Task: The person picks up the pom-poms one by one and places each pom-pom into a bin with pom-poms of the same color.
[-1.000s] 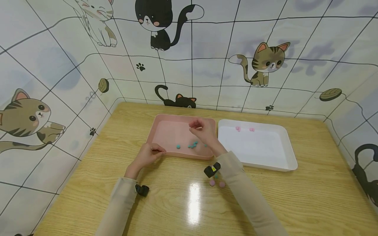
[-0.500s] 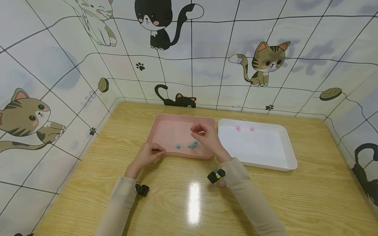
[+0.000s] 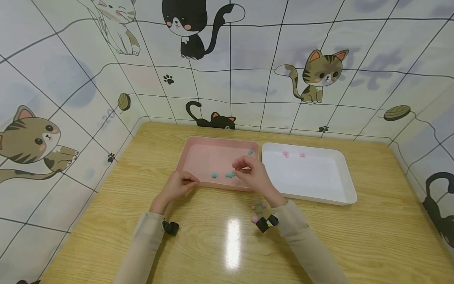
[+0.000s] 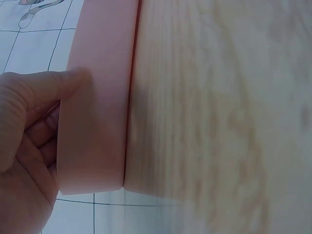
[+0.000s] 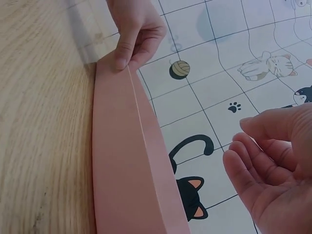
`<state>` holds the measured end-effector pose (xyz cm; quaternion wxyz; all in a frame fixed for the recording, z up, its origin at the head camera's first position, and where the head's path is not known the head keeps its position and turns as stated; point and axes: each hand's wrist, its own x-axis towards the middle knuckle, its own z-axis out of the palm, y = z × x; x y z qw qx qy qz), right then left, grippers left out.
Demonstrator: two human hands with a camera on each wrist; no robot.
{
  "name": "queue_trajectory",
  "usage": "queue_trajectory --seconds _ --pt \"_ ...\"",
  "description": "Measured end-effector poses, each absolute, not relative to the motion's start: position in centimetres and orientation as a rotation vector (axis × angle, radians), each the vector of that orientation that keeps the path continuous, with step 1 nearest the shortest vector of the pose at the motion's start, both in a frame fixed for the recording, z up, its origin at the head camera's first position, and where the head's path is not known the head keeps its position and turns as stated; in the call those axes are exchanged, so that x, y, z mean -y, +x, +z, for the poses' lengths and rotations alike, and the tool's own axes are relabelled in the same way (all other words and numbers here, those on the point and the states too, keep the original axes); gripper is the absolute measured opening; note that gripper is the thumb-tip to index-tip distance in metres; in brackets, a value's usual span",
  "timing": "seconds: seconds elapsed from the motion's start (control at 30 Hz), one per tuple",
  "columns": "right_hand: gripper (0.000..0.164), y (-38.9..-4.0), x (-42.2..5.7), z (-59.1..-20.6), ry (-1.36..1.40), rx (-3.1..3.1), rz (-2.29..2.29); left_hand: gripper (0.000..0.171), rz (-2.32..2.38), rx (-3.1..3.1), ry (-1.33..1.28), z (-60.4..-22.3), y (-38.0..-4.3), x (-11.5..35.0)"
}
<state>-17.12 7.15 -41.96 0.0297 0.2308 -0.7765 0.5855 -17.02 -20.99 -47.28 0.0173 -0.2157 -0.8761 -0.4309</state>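
My left hand point(image 3: 175, 185) pinches the front-left rim of a shallow pink tray point(image 3: 209, 152); in the left wrist view its thumb point(image 4: 53, 84) lies on the outer wall. Over the tray's right part hovers my right hand point(image 3: 252, 173), fingers loosely bent. The right wrist view shows nothing between its thumb and fingertips point(image 5: 236, 161). Inside the tray are a teal ball point(image 3: 214, 175), a row of smaller teal balls point(image 3: 229, 175) partly behind the right fingers, and a small teal cluster point(image 3: 250, 152) near the back right corner.
A white tray point(image 3: 308, 177) stands right of the pink one, with two pink clusters point(image 3: 285, 154) near its back wall. Several loose teal and pink balls point(image 3: 255, 219) lie on the wooden table point(image 3: 198, 236) by my right wrist. Cat-patterned walls point(image 3: 248, 90) surround the table.
My right hand has drawn back toward me and slightly right, uncovering the teal cluster in the back right of the pink tray. My left hand has stayed on the rim.
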Motion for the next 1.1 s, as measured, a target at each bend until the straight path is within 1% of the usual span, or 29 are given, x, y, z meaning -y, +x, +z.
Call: queue_trajectory --seconds 0.37,0.57,0.63,0.8,1.1 --pt "0.015 -15.6 -8.0 -42.3 0.643 2.471 1.844 0.005 -1.321 2.718 -0.677 -47.3 -16.9 21.0" --pt "0.014 -13.6 -8.2 -39.9 0.646 2.487 1.821 0.005 -1.309 2.713 -0.685 -47.3 -16.9 21.0" --pt "0.014 -13.5 -8.6 -40.5 0.647 2.482 1.820 0.005 -1.312 2.708 -0.686 -47.3 -16.9 20.9" --pt "0.015 -13.9 -9.8 -43.4 0.678 2.463 1.792 0.005 -1.315 2.706 -0.689 -47.4 -16.9 21.0" --pt "0.015 -13.0 -11.3 -44.2 0.728 2.481 1.734 0.006 -1.311 2.707 -0.691 -47.3 -16.9 21.0"
